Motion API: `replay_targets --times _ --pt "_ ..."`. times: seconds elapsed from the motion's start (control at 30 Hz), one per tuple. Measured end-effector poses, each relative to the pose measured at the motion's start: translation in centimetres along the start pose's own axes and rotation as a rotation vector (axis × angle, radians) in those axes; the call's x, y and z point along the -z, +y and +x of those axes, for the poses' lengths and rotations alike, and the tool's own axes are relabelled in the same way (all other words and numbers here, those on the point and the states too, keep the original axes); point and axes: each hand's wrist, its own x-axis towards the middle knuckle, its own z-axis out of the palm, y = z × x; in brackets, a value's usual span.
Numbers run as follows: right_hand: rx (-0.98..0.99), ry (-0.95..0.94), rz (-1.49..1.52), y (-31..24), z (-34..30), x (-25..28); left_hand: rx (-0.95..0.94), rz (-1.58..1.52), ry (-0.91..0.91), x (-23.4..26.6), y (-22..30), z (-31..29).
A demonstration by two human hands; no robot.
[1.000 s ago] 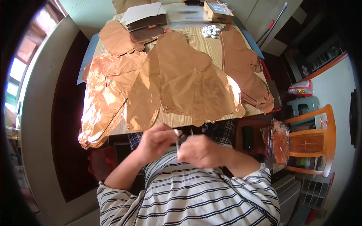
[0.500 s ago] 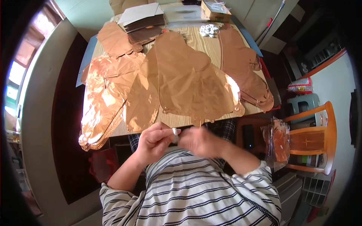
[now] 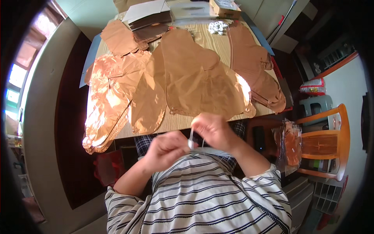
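Close to my body, just off the table's near edge, my left hand (image 3: 166, 151) is closed around a small white ribbon roll (image 3: 191, 144). My right hand (image 3: 213, 132) is a little higher and to the right, its fingers pinched on the white ribbon strand (image 3: 192, 133) that runs up from the roll. Both hands are slightly blurred. Beyond them lies a large flat copper-coloured foil balloon (image 3: 202, 85). A crinkled, shinier foil balloon (image 3: 111, 93) spreads over the table's left side, partly hanging past the edge.
More flat foil pieces (image 3: 255, 74) lie along the right side of the wooden table (image 3: 183, 124). Several white rolls (image 3: 217, 27) sit at the back, near a cardboard box (image 3: 225, 11) and a stack of boards (image 3: 148, 13). A wooden chair (image 3: 321, 145) stands at right.
My right hand has moved up and right, away from my left, drawing out a strand of white ribbon. My left hand has shifted slightly right and down with the roll.
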Motion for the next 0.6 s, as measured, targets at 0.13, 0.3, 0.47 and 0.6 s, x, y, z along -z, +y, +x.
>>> replay_targets --times 0.13,0.3,0.47,0.6 --pt "0.258 -0.161 0.045 -0.2 -1.7 -1.9 0.084 0.250 0.046 1.3 -0.6 0.3" --pt "0.016 -0.058 -0.030 1.7 -0.3 -0.7 0.007 0.095 0.023 0.9 0.3 0.0" --pt "0.131 -0.054 0.200 -0.8 -0.6 -0.3 0.043 0.188 -0.080 0.6 -1.5 -0.8" --pt "0.062 -0.201 -0.160 2.2 -0.6 -1.5 0.090 -0.004 0.114 0.8 0.0 -0.1"
